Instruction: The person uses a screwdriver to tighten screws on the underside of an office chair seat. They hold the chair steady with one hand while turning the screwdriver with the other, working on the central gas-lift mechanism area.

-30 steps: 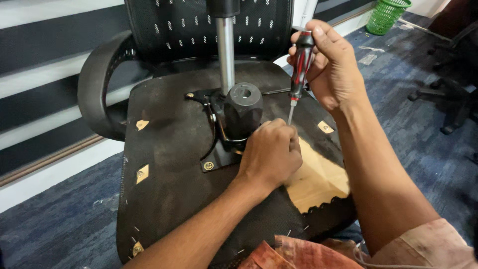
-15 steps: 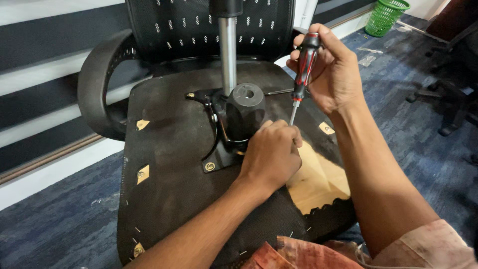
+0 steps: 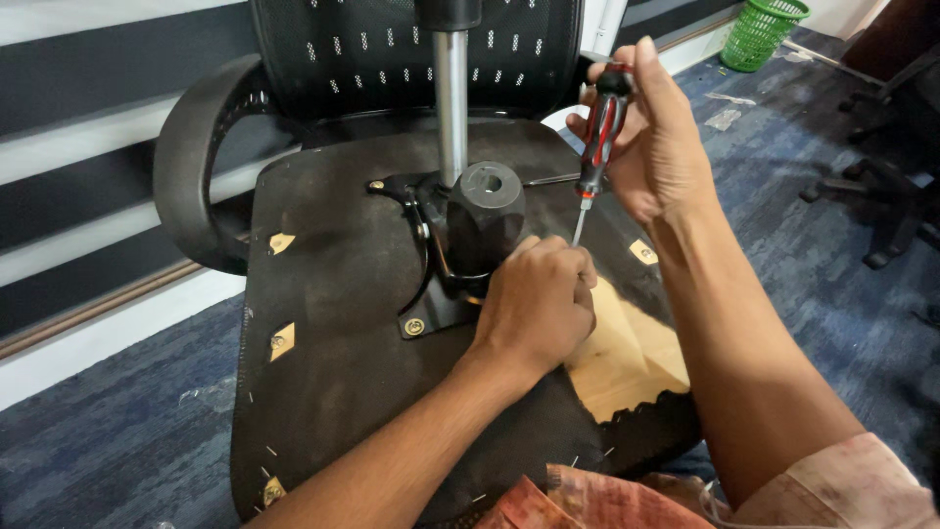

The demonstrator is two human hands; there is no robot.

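Observation:
An office chair lies upside down, the black underside of its seat (image 3: pixel 343 323) facing me. A black mechanism (image 3: pixel 485 220) with a chrome gas cylinder (image 3: pixel 450 98) is bolted to the middle of it. My right hand (image 3: pixel 651 137) grips a red-and-black screwdriver (image 3: pixel 599 132) upright, its tip pointing down beside the mechanism. My left hand (image 3: pixel 539 304) rests on the mechanism's plate just under the screwdriver tip, fingers curled; whether they hold something small is hidden.
A torn patch shows bare wood (image 3: pixel 627 353) on the seat's right side. The mesh backrest (image 3: pixel 411 49) and an armrest (image 3: pixel 196 167) stand behind. A green basket (image 3: pixel 764 29) and another chair's base (image 3: pixel 881 206) sit on the blue carpet at right.
My right hand has shifted a little with the screwdriver, which stays upright over the left hand. The left hand stays on the plate.

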